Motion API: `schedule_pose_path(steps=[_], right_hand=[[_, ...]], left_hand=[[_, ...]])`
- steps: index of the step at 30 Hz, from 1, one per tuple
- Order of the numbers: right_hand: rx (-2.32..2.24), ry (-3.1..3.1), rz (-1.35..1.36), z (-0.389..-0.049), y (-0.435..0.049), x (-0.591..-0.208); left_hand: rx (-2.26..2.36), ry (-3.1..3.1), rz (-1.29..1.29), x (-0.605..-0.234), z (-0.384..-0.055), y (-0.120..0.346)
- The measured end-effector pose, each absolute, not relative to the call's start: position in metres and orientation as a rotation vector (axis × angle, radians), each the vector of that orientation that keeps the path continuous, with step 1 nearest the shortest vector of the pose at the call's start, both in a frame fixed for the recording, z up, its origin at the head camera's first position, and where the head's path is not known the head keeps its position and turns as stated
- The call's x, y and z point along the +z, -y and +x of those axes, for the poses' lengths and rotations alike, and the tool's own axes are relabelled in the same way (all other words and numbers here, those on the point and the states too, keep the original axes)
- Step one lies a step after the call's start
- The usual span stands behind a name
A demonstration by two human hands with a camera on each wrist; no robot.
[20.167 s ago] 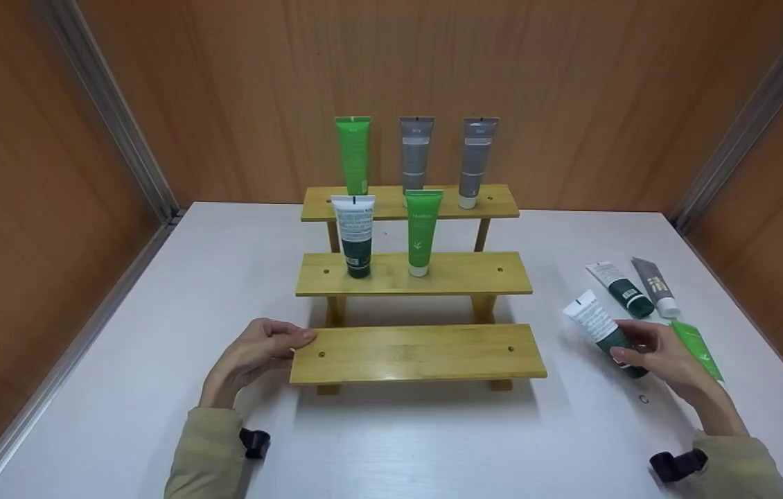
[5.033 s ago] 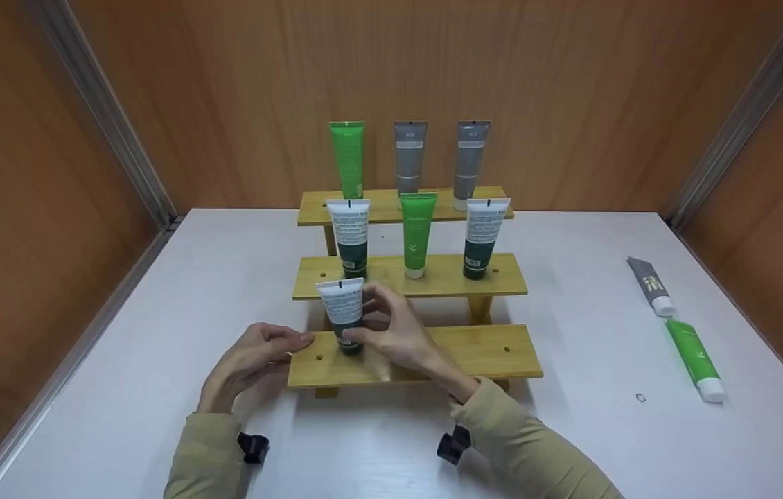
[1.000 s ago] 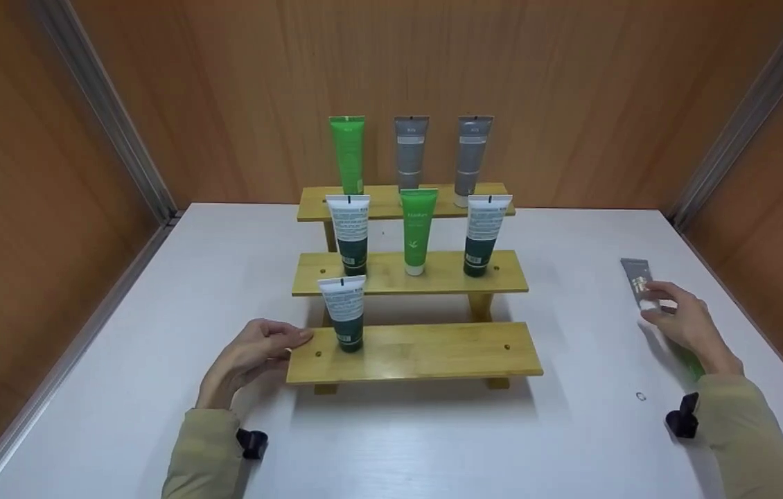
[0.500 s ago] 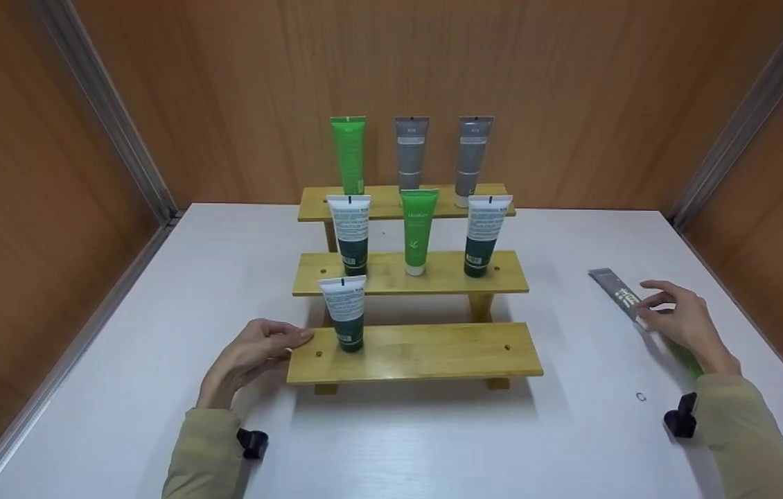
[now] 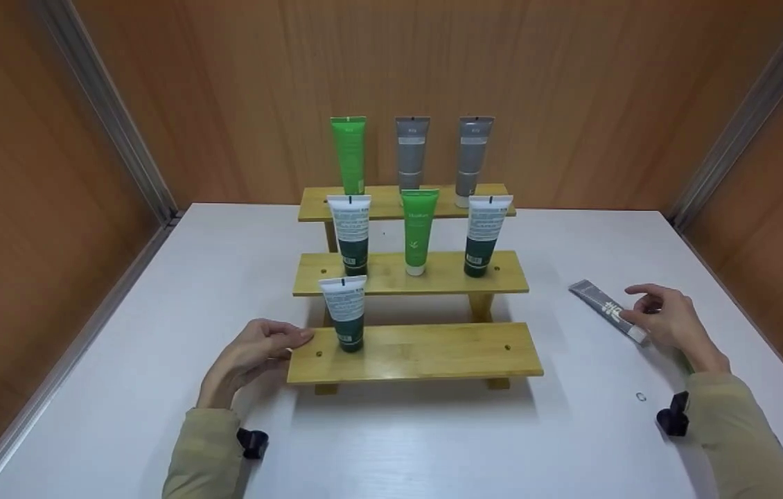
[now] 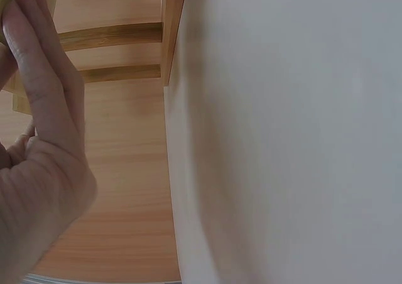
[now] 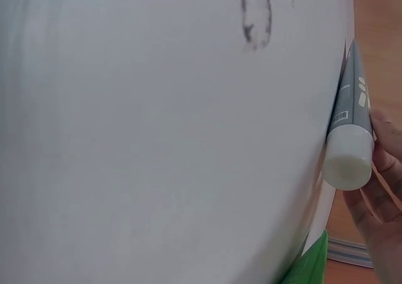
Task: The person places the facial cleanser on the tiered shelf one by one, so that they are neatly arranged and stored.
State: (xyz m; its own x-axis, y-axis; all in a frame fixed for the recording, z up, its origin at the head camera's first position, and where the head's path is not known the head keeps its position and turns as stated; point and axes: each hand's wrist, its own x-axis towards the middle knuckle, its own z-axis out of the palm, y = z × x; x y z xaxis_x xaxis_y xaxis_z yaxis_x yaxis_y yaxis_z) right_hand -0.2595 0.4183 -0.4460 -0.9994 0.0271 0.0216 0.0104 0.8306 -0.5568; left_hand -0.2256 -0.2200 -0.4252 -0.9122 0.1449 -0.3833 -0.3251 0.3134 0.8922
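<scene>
A three-tier wooden display stand (image 5: 426,353) stands mid-table. At its lowest tier, my left hand (image 5: 260,357) pinches the left edge; the left wrist view shows long fingers (image 6: 47,89) against the wood. To the right, a grey squeeze tube (image 5: 603,308) with a white cap lies slantwise on the table. My right hand (image 5: 669,322) is over its cap end, thumb touching the tube and index finger raised apart. In the right wrist view, the tube's cap (image 7: 348,161) lies between thumb and lower fingers. A green tube (image 7: 311,262) is mostly hidden by the right hand.
Green (image 5: 350,156) and grey tubes stand on the top tier. The middle tier bears white-and-dark-green tubes flanking a green tube (image 5: 419,229). One white-and-dark-green tube (image 5: 346,312) stands on the lowest tier's left. A small ring mark (image 5: 641,396) is on the table.
Over the last second the grey tube has slid leftward and nearer, its crimped end swinging left, with my right hand following. Earlier, two white-and-dark-green tubes went onto the stand. My left hand stays put.
</scene>
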Motion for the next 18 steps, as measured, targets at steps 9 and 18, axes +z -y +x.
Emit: schedule_pose_path(steps=[9,18], right_hand=[[1.027,3.107,-0.036,-0.2635,-0.4142,-0.4427],[1.004,3.175,0.060,-0.2670,-0.4091,-0.4414]], left_hand=[[1.656,-2.162,-0.135,-0.4248,-0.2260,0.2197],[1.666,-2.148,-0.136,-0.4277,-0.2264,0.2204]])
